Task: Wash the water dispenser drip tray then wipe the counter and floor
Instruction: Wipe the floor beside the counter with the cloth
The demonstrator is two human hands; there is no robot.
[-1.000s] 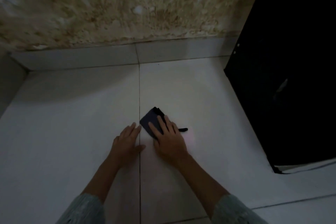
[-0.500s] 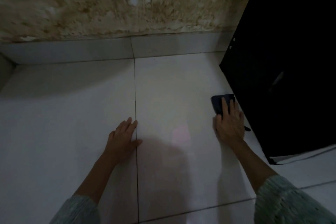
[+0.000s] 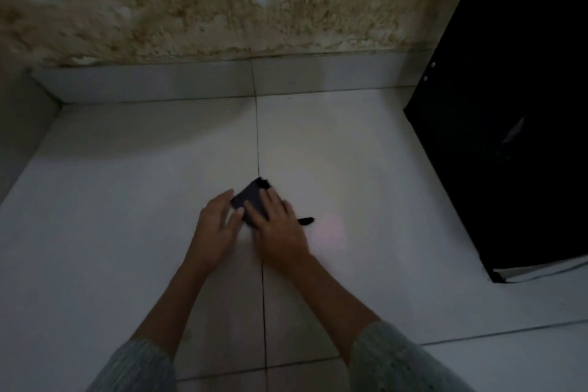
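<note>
A small dark folded cloth [image 3: 251, 199] lies flat on the white tiled floor [image 3: 127, 200], right on the grout line. My right hand [image 3: 276, 229] presses down on it with fingers spread, covering its near half. A dark strip of the cloth [image 3: 305, 220] sticks out to the right of that hand. My left hand [image 3: 216, 226] rests flat on the floor just left of the cloth, fingertips touching its edge. The drip tray is not in view.
A tall black cabinet or appliance [image 3: 515, 137] stands on the floor at the right. A stained, flaking wall [image 3: 222, 0] with a white tiled skirting [image 3: 191, 79] closes the far side. Another wall [image 3: 19, 124] rises at the left.
My right hand slid the cloth from beside the black cabinet back leftward to the grout line, next to my left hand. The left hand stayed roughly in place.
</note>
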